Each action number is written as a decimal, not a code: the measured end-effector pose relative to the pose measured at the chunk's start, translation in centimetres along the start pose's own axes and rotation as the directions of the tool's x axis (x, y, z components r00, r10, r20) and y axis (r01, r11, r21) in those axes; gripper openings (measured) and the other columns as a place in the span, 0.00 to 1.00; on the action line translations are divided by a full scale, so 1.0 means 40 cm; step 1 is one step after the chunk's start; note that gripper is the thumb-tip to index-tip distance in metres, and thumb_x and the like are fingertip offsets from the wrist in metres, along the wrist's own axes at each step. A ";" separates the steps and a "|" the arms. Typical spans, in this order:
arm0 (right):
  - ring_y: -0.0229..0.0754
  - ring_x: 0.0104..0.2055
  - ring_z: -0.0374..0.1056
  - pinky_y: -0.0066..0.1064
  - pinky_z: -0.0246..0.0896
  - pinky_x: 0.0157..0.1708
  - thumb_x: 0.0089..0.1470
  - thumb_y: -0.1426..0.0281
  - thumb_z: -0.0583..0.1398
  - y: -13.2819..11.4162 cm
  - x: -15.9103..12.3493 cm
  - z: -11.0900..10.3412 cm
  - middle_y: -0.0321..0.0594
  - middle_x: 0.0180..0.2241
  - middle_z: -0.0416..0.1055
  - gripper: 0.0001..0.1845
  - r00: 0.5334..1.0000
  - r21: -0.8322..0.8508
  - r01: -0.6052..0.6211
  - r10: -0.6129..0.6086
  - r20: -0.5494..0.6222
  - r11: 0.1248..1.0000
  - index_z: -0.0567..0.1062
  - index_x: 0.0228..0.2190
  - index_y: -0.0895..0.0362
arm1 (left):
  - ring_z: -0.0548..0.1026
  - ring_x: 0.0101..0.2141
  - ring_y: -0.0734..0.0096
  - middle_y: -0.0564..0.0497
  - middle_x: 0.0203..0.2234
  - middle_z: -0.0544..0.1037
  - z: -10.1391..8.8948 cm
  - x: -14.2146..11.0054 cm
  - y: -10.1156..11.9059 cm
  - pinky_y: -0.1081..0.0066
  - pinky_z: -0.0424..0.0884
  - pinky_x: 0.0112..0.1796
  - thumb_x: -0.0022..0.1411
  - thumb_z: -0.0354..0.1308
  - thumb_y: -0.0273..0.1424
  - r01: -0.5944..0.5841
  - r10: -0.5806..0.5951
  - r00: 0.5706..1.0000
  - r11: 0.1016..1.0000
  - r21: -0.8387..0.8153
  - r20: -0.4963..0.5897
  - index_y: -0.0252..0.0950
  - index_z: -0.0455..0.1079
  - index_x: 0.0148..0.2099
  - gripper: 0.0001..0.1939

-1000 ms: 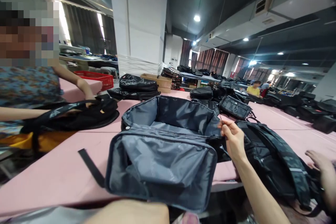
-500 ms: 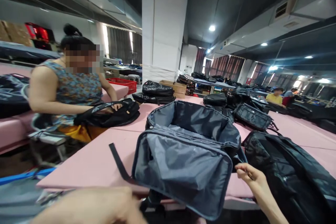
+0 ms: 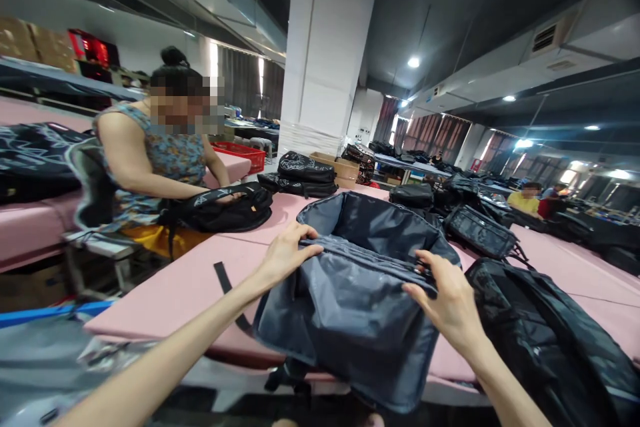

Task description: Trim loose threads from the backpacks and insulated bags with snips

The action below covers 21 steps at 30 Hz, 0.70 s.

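An unzipped backpack [image 3: 360,320] lies spread at the front edge of the pink table, its dark grey lining showing and its front panel hanging over the edge. At the left end of the fold between panel and main compartment, my left hand [image 3: 286,255] pinches the lining between thumb and fingers. My right hand [image 3: 449,295] grips the same fold at its right end, thumb below and fingers over the top. A black strap [image 3: 225,280] sticks out on the backpack's left side.
Another dark backpack [image 3: 540,333] lies close on the right, with more bags [image 3: 480,230] behind it. Across the table at left, a seated co-worker [image 3: 165,153] handles a black bag [image 3: 230,210]. Stacked black bags [image 3: 306,173] stand before a white pillar [image 3: 330,47].
Both my hands have come onto the backpack's inner fold, the left from low in front, the right from beside the bag. The upper edge of the front panel is now gathered. The view has shifted slightly left.
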State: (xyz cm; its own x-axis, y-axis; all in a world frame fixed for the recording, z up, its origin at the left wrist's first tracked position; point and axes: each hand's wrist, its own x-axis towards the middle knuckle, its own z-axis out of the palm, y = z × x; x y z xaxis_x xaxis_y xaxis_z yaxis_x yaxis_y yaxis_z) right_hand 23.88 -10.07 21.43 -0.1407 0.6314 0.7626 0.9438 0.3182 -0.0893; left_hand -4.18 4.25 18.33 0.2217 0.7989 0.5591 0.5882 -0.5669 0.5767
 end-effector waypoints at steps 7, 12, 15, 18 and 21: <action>0.40 0.33 0.61 0.35 0.46 0.35 0.56 0.68 0.57 -0.107 0.138 0.121 0.38 0.32 0.72 0.06 0.920 -0.212 0.387 -0.391 0.024 0.897 0.72 0.36 0.55 | 0.71 0.35 0.71 0.54 0.35 0.70 -0.027 -0.015 0.017 0.72 0.64 0.36 0.55 0.52 0.38 -0.007 0.003 0.998 0.999 0.052 0.062 0.41 0.74 0.34 0.11; 0.38 0.32 0.59 0.35 0.43 0.34 0.58 0.68 0.55 -0.131 0.171 0.167 0.36 0.29 0.71 0.07 0.866 -0.239 0.498 -0.494 0.079 0.834 0.73 0.34 0.55 | 0.71 0.33 0.70 0.54 0.33 0.71 -0.033 -0.016 0.031 0.71 0.64 0.35 0.56 0.52 0.37 0.010 -0.015 0.998 0.998 0.065 0.068 0.41 0.74 0.33 0.11; 0.38 0.32 0.59 0.35 0.42 0.34 0.58 0.69 0.54 -0.139 0.178 0.172 0.36 0.29 0.71 0.07 0.851 -0.242 0.523 -0.515 0.101 0.817 0.73 0.34 0.55 | 0.71 0.33 0.70 0.54 0.32 0.71 -0.033 -0.016 0.032 0.71 0.64 0.36 0.56 0.52 0.36 0.009 -0.013 0.998 0.998 0.058 0.063 0.41 0.74 0.32 0.10; 0.38 0.32 0.59 0.35 0.42 0.34 0.58 0.70 0.54 -0.141 0.182 0.165 0.37 0.29 0.71 0.07 0.844 -0.246 0.536 -0.519 0.133 0.808 0.73 0.34 0.55 | 0.71 0.34 0.70 0.54 0.33 0.71 -0.035 -0.018 0.033 0.71 0.63 0.35 0.56 0.53 0.37 0.014 -0.018 0.998 0.998 0.057 0.065 0.41 0.74 0.32 0.10; 0.38 0.32 0.59 0.35 0.42 0.34 0.59 0.70 0.54 -0.142 0.186 0.159 0.37 0.29 0.71 0.07 0.833 -0.246 0.553 -0.530 0.156 0.796 0.72 0.34 0.56 | 0.71 0.33 0.71 0.55 0.33 0.72 -0.037 -0.019 0.036 0.72 0.63 0.33 0.56 0.52 0.36 0.027 -0.031 0.997 0.998 0.064 0.065 0.41 0.74 0.32 0.10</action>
State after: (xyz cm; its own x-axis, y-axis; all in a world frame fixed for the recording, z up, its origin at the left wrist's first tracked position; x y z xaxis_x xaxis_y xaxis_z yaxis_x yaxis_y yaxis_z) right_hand 15.59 -2.69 23.53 -0.6642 0.4678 0.5830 0.7474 0.4286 0.5076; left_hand -4.65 2.54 19.61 0.2536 0.8273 0.5012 0.6422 -0.5315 0.5524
